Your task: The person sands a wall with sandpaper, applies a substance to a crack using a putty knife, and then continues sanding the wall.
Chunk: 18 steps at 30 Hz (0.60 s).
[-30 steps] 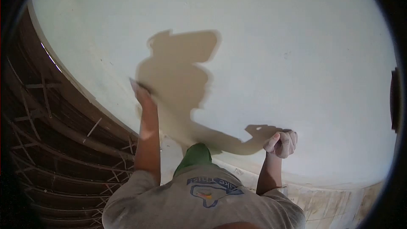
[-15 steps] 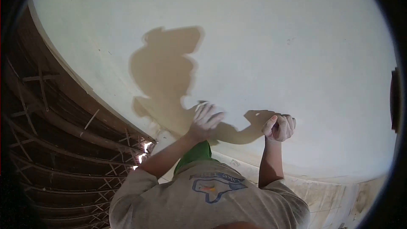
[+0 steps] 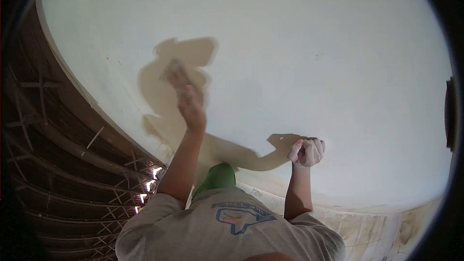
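My left hand (image 3: 188, 99) is raised over the large pale wall surface (image 3: 270, 68), within the brown shadow of my head and body. Motion smears its fingers, which reach up and left. A thin greyish edge shows by the fingertips, too blurred to name. Lower and to the right, my right hand (image 3: 308, 153) is closed in a fist close to the same surface, its thumb bent against the curled fingers. Whitish dust coats its knuckles. Whatever the fist may hold is hidden.
Dark beams with crossed struts (image 3: 72, 183) run along the left, with bright gaps near their end. Green cloth (image 3: 216, 181) shows below my grey shirt (image 3: 203, 232). A stained, light band (image 3: 369, 227) borders the surface at the lower right. A dark object (image 3: 450, 116) stands at the right edge.
My left hand has swept up and left across the surface from near my waist. The right fist stays closed and appears slightly lower and farther left as the view shifts.
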Motion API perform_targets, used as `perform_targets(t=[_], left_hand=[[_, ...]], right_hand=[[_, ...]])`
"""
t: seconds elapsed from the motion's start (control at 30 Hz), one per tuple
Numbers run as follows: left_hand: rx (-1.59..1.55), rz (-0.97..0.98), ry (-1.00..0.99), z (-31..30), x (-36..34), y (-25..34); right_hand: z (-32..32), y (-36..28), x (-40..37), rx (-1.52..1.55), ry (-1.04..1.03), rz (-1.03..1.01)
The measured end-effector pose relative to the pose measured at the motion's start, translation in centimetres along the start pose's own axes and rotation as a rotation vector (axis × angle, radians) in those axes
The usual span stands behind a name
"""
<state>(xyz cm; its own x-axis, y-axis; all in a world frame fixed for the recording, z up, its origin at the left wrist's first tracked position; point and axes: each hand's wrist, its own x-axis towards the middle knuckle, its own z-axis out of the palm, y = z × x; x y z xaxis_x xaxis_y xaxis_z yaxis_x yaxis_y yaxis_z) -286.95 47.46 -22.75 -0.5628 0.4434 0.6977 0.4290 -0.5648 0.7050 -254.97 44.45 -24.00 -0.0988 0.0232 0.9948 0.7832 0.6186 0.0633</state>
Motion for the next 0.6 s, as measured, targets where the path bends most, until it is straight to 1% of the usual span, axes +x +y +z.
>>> perform_targets(t=[0.03,0.1,0.13,0.2,0.3,0.33,0.37,0.4,0.43,0.5,0.53,0.6], left_hand=[[-0.277,-0.155,-0.069,1.4,-0.8,-0.3],[-0.124,0.091,-0.294,2.5,-3.3,0.7],[0.312,0.493,-0.425,2.1,-4.6,2.7],[0.250,0.441,-0.630,2.1,-8.7,2.8],[0.258,0.506,-0.635,0.9,-14.2,-3.5],[0.289,0.403,-0.671,0.2,-14.1,-4.4],[0.301,0.395,-0.580,-0.2,-14.1,-5.4],[0.314,0.384,-0.494,-0.2,-12.7,-4.8],[0.078,0.156,-0.411,0.9,-11.0,-3.6],[0.108,0.236,-0.328,2.6,-6.1,-1.5],[0.358,0.567,-0.331,3.0,-3.5,-0.5],[0.342,0.674,-0.374,3.9,0.4,4.9]], right_hand=[[0.1,0.1,-0.1,0.006,0.004,-0.005],[0.1,0.2,-0.2,0.010,0.008,-0.010],[0.1,0.3,-0.2,0.004,0.001,-0.008],[-0.3,0.0,0.2,-0.006,-0.024,-0.005],[-0.1,0.1,0.0,0.014,-0.013,0.010],[-0.2,0.2,-0.4,0.039,-0.006,0.028],[-0.3,0.4,-0.9,0.063,0.001,0.052],[-0.3,0.5,-1.0,0.082,-0.016,0.063],[-0.3,0.5,-1.1,0.082,-0.044,0.059],[-0.8,0.6,-1.3,0.083,-0.094,0.045],[-1.0,0.8,-1.7,0.117,-0.106,0.052],[-1.2,-0.1,-1.8,0.175,-0.087,0.087]])
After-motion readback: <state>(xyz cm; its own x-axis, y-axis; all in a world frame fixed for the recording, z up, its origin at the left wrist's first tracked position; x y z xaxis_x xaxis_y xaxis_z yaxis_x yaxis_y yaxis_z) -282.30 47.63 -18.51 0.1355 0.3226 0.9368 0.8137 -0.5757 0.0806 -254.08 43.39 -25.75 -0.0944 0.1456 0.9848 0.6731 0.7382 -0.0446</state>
